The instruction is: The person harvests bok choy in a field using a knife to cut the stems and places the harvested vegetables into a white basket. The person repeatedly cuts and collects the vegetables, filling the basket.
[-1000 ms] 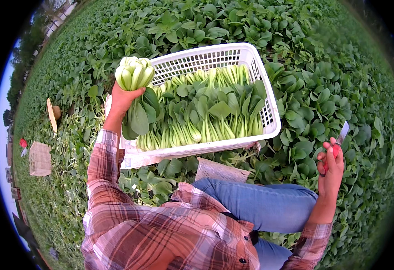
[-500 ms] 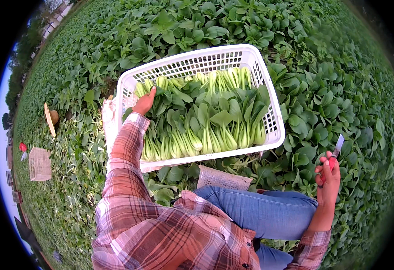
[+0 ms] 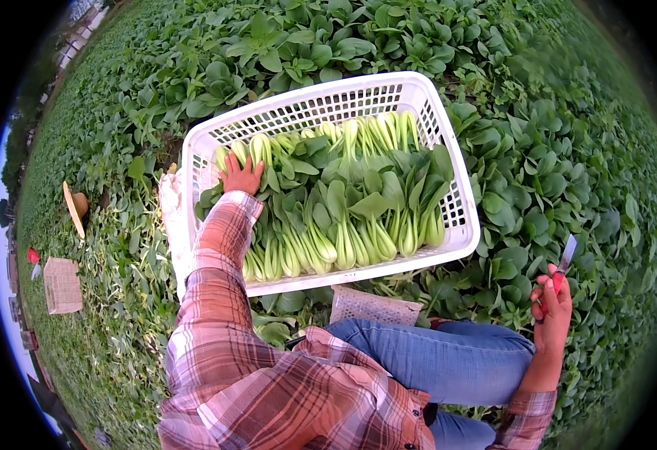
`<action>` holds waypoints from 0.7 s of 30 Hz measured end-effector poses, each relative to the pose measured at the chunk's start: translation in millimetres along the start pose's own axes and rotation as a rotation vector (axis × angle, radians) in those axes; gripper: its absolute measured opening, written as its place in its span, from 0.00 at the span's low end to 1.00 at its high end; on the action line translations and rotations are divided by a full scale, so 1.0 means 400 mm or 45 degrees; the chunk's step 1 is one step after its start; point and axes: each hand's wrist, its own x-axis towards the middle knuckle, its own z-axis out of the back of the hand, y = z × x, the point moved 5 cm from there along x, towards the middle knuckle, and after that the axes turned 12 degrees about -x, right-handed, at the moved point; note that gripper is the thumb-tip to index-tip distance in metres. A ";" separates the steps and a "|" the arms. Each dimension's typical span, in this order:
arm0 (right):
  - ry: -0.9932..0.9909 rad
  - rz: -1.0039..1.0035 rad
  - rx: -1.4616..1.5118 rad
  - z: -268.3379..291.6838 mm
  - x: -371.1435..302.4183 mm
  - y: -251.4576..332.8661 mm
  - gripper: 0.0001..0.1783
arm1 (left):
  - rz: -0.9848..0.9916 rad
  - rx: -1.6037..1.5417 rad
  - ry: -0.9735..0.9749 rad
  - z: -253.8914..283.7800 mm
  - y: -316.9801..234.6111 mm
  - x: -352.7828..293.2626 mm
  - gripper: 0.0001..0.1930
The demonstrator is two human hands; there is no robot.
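Observation:
A white slatted plastic crate (image 3: 291, 285) stands before me, holding rows of bok choy (image 3: 347, 195) with pale stems and dark green leaves. One row lies along the far wall, another along the near wall, their leaves meeting in the middle. My left hand (image 3: 242, 177) rests on the bok choy at the crate's left end, fingers spread and palm down. Out to the right, away from the crate, my right hand (image 3: 552, 304) is closed round the red handle of a knife (image 3: 566, 253). Its flat blade points up and away from me.
Leafy green plants (image 3: 516, 187) surround the crate. A pale perforated stool or box (image 3: 373, 306) sits between the crate and my knees. Farther left are a straw hat (image 3: 76, 210), a beige basket (image 3: 63, 286) and a small red object (image 3: 33, 256). White sheeting (image 3: 172, 217) lies beside the crate.
My left hand has turned and spread its fingers flat over the bok choy at the left end, staying in the crate. My right hand still holds the knife, nearly unmoved.

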 end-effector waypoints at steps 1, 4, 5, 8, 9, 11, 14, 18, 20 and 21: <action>-0.012 -0.012 -0.024 0.004 0.002 0.000 0.18 | 0.073 -0.015 0.080 -0.042 0.045 0.004 0.35; -0.021 -0.032 -0.055 0.006 0.006 0.002 0.18 | 0.143 -0.056 0.212 -0.089 0.100 0.040 0.35; -0.026 -0.041 -0.069 0.005 0.008 0.004 0.18 | 0.155 -0.059 0.208 -0.086 0.094 0.051 0.35; -0.022 -0.039 -0.098 0.014 0.006 0.009 0.18 | 0.141 -0.155 0.221 -0.048 0.058 0.048 0.35; -0.018 -0.034 -0.101 0.020 0.005 0.009 0.18 | 0.127 -0.198 0.227 -0.026 0.041 0.045 0.35; -0.017 -0.043 -0.106 0.029 -0.005 0.012 0.18 | 0.016 -0.376 0.097 0.039 0.048 0.051 0.36; -0.031 -0.059 -0.124 0.054 -0.022 0.014 0.17 | -0.048 -0.589 -0.388 0.122 -0.016 0.006 0.38; -0.020 -0.054 -0.146 0.078 -0.035 0.006 0.17 | -0.169 -0.657 -0.464 0.163 -0.192 -0.007 0.35; -0.017 -0.050 -0.110 0.087 -0.034 -0.003 0.18 | -0.108 -0.531 -0.217 0.120 -0.262 -0.010 0.36; -0.033 -0.050 -0.115 0.091 -0.038 -0.004 0.18 | -0.219 -0.349 0.018 0.070 -0.274 -0.011 0.35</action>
